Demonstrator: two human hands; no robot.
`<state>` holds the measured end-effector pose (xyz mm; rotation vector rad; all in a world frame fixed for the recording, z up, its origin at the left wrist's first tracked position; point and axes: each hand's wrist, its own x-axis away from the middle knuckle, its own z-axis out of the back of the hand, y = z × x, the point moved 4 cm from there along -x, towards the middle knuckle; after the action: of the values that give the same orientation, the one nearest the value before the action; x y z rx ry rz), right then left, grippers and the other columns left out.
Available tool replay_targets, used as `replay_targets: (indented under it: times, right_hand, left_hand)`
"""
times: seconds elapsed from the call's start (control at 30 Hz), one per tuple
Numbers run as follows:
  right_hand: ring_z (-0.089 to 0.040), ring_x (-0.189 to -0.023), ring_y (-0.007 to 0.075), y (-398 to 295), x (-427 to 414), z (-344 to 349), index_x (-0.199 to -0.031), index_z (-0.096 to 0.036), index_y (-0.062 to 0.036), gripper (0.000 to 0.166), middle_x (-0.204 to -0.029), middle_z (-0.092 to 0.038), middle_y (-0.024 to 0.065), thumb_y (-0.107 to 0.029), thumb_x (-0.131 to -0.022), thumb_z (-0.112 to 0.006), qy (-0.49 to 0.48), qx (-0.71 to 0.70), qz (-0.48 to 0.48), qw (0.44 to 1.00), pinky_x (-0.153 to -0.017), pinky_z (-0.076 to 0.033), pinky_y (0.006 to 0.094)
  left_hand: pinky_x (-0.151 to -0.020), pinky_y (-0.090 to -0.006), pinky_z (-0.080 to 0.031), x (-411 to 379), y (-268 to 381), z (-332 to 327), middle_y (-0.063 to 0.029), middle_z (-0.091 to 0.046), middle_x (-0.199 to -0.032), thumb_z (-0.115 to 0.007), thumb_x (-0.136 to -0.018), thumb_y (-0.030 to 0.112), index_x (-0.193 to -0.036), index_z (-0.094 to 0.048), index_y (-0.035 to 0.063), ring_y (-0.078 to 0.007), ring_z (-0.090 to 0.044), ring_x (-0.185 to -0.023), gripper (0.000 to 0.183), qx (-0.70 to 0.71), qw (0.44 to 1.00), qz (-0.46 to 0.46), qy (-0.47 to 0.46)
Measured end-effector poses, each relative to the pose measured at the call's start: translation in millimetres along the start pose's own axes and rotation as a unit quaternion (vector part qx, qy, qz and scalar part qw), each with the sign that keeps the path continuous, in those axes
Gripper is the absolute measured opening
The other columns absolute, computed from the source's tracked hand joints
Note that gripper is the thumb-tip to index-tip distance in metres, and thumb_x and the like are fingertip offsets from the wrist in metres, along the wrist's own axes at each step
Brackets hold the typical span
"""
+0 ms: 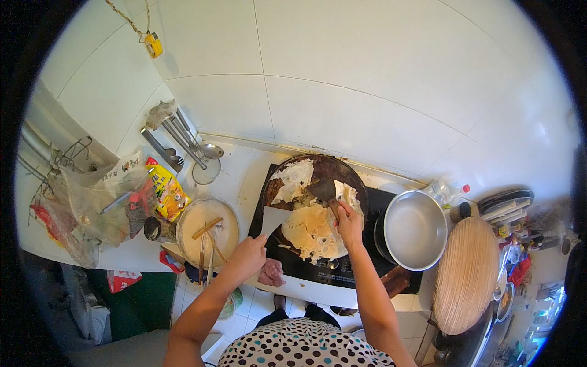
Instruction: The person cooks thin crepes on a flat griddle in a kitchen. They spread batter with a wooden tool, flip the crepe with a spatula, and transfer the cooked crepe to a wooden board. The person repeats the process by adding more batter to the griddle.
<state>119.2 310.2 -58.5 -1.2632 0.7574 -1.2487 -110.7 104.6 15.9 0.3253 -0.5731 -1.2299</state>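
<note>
A round dark griddle pan [328, 167] on a black glass cooktop [296, 268] holds a browned flatbread [314, 229] at its front and pale, torn pieces [297, 179] at the back left. My right hand [349, 222] grips the wooden handle of a dark-bladed spatula [323, 189]; its blade lies over the pan beside a folded pale piece [347, 193]. My left hand [250, 254] holds a flat, pale metal scraper or blade [274, 219] at the pan's left edge, next to the flatbread.
Left of the pan stands a bowl of batter [206, 229] with a wooden spreader [208, 228] in it. A pink cloth [271, 273] lies at the counter's front edge. To the right are a steel pot [415, 229] and an oval wooden lid or board [467, 275].
</note>
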Motion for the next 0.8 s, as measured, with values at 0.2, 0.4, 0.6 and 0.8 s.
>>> replay_targets:
  times: [0.2, 0.4, 0.6, 0.8]
  right_hand:
    - [-0.053, -0.053, 0.0092, -4, -13, 0, -0.128, -0.060, -0.0004, 0.037, -0.069, -0.061, 0.0042, -0.021, -0.098, -0.052, -0.002, 0.035, 0.042, 0.999, -0.051, -0.041, 0.0248]
    - [-0.054, -0.055, 0.0094, -10, -15, 3, -0.129, -0.059, 0.0006, 0.038, -0.070, -0.061, 0.0043, -0.020, -0.097, -0.052, -0.003, 0.020, 0.039, 0.999, -0.055, -0.043, 0.0257]
    - [-0.057, -0.056, 0.0110, -1, -23, 8, -0.129, -0.059, 0.0010, 0.041, -0.069, -0.062, 0.0059, -0.017, -0.093, -0.053, -0.009, 0.024, 0.053, 0.998, -0.056, -0.044, 0.0257]
    - [-0.057, -0.055, 0.0114, -8, -19, 20, -0.128, -0.059, 0.0016, 0.039, -0.067, -0.062, 0.0053, -0.015, -0.094, -0.051, -0.013, 0.030, 0.064, 0.997, -0.055, -0.044, 0.0264]
  left_hand:
    - [-0.073, -0.0523, -0.051, -24, 26, -9, -0.0267, -0.065, -0.082, -0.056, -0.084, 0.010, -0.095, -0.061, -0.0017, -0.0454, -0.063, -0.081, 0.017, -0.035, 0.999, 0.015, -0.013]
    - [-0.077, -0.0505, -0.052, -54, 60, -18, -0.0289, -0.065, -0.087, -0.058, -0.080, 0.009, -0.091, -0.065, -0.0037, -0.0454, -0.064, -0.085, 0.019, -0.042, 0.998, 0.041, -0.007]
    - [-0.079, -0.0494, -0.053, -77, 66, -31, -0.0302, -0.065, -0.087, -0.059, -0.078, 0.011, -0.087, -0.066, -0.0064, -0.0447, -0.065, -0.087, 0.021, -0.044, 0.998, 0.052, 0.004]
    - [-0.078, -0.0505, -0.053, -78, 61, -33, -0.0307, -0.065, -0.084, -0.060, -0.077, 0.013, -0.081, -0.067, -0.0070, -0.0436, -0.066, -0.085, 0.022, -0.058, 0.997, 0.057, -0.007]
